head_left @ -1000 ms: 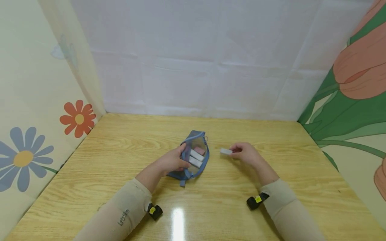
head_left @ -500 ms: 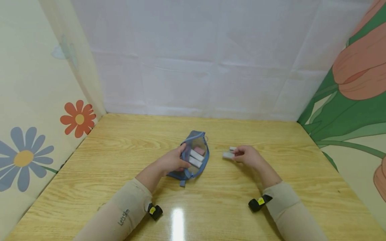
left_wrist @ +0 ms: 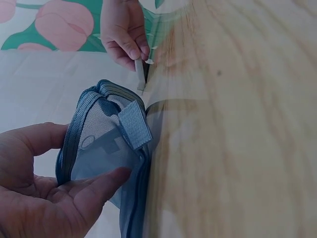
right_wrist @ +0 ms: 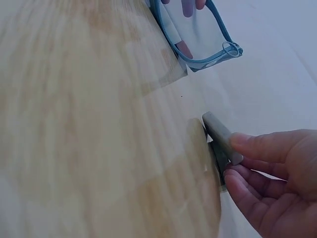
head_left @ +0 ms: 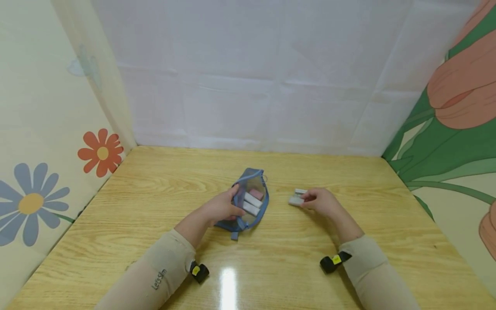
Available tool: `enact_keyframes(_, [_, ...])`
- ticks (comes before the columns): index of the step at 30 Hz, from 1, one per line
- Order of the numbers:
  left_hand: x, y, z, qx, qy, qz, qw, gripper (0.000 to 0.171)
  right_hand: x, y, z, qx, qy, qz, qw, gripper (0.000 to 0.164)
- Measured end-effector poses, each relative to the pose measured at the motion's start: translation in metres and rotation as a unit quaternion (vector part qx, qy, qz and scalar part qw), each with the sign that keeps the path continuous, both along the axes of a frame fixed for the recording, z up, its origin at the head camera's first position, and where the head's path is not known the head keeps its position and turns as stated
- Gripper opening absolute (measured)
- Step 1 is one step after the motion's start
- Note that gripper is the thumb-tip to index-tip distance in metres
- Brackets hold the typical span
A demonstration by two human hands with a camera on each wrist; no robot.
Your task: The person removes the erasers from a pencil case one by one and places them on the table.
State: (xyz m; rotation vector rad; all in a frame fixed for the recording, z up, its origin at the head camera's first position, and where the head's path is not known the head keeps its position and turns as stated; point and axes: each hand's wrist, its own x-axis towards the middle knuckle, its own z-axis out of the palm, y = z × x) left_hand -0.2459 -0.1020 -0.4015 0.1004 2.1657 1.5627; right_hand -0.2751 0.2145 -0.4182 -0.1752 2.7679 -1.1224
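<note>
A blue zip pouch (head_left: 248,221) with see-through mesh lies on the table, its mouth spread wide. My left hand (head_left: 222,206) holds the pouch by its zipped edge, thumb and fingers apart at the opening. Inside lie two white blocks (head_left: 252,208) and a pink block (head_left: 256,193). To the right, my right hand (head_left: 322,201) pinches a small whitish block (right_wrist: 220,134) between thumb and fingers, low over the table. Another white-edged block (head_left: 300,190) sits right behind it, partly hidden by the fingers; it looks dark green in the right wrist view.
The wooden table (head_left: 174,172) has a white sheet (head_left: 232,107) hanging behind it. Flower-printed panels stand at the left and right. A black camera is strapped to each wrist. Between the pouch and my right hand there is a short stretch of tabletop.
My right hand has moved slightly right and toward me with the whitish block, bringing the other block behind it into view. My left hand and the pouch have stayed in place.
</note>
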Motion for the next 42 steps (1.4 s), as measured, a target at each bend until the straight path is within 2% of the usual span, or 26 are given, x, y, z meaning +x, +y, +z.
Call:
enact_keyframes(16, [0.003,0.0,0.0,-0.008,0.005,0.001,1.0,0.093,0.001,0.002,-0.002,0.048,0.031,-0.03,0.998,0.018])
enact_keyframes(26, [0.003,-0.001,-0.001,-0.007,0.002,-0.002,1.0,0.093,-0.001,0.005,-0.004,0.04,0.021,-0.048,0.998,0.016])
enact_keyframes(37, [0.003,0.0,0.002,-0.008,0.003,-0.003,1.0,0.093,-0.001,0.003,0.006,0.024,0.018,-0.068,0.997,0.016])
enact_keyframes(42, [0.003,0.0,0.003,-0.007,0.002,-0.004,1.0,0.093,-0.003,-0.004,0.012,0.037,0.042,-0.066,0.996,0.016])
